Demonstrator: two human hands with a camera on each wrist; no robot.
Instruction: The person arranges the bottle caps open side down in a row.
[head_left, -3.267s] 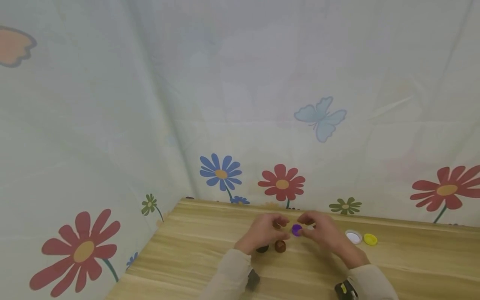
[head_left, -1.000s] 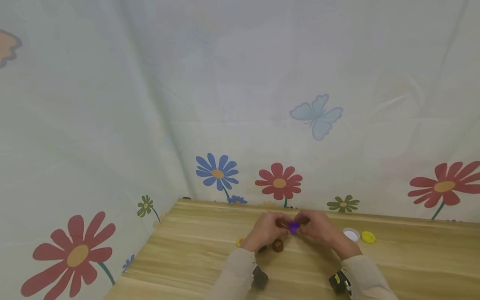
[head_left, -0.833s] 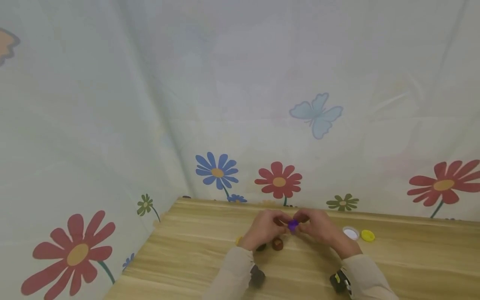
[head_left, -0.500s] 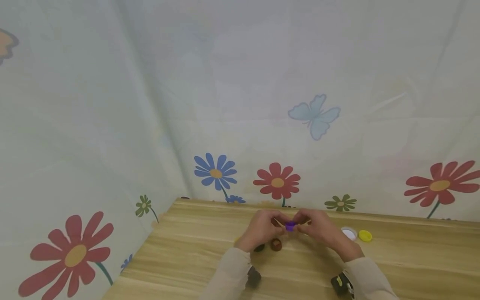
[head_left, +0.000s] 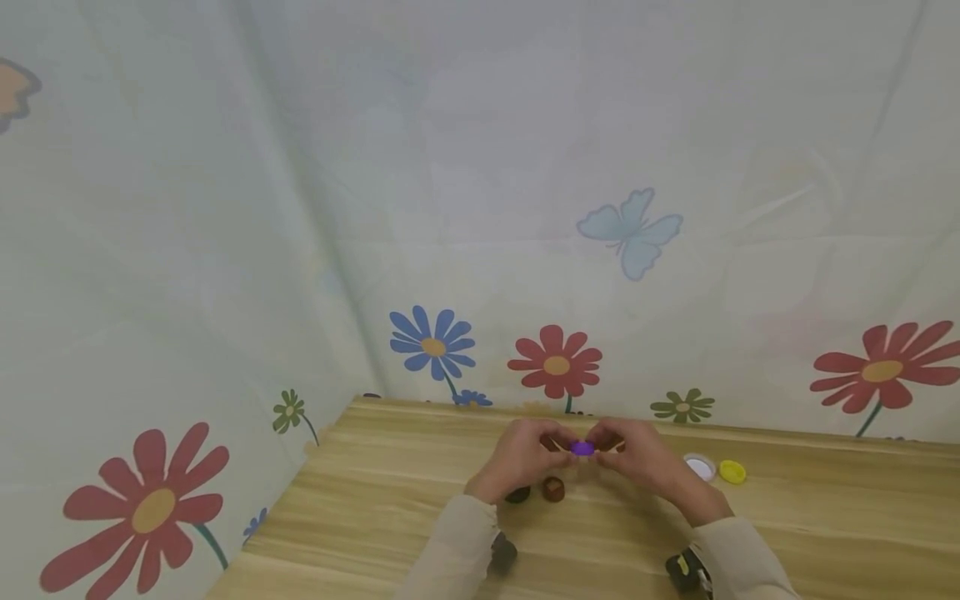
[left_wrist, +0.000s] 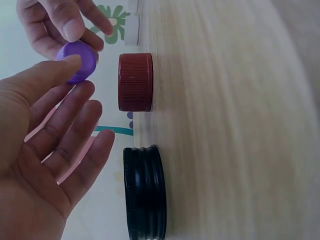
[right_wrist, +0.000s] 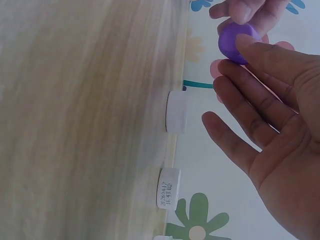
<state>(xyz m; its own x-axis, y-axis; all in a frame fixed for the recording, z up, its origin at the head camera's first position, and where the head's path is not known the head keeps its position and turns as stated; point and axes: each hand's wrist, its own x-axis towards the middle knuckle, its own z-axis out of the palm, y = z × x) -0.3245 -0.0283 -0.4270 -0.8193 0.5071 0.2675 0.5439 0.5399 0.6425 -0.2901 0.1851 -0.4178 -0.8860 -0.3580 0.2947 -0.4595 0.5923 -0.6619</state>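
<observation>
Both hands hold one purple bottle cap between them, raised over the tabletop. My left hand pinches its left side with thumb and fingertips, while my right hand pinches the right side. In the left wrist view the purple cap has the left thumb lying across it, the other left fingers spread loosely. Below the hands, a ridged red-brown cap and a wider black cap rest on the table. The right wrist view shows the right thumb pressed on the purple cap.
On the right of the wooden table lie a white cap and a yellow cap. White caps line up in the right wrist view, one with a printed date. A flower-patterned cloth hangs behind the table.
Earlier the right hand alone held the purple cap; the left hand has since closed in and grips it too. The cap has turned between the fingers. A yellow thing beside the left wrist is now hidden.
</observation>
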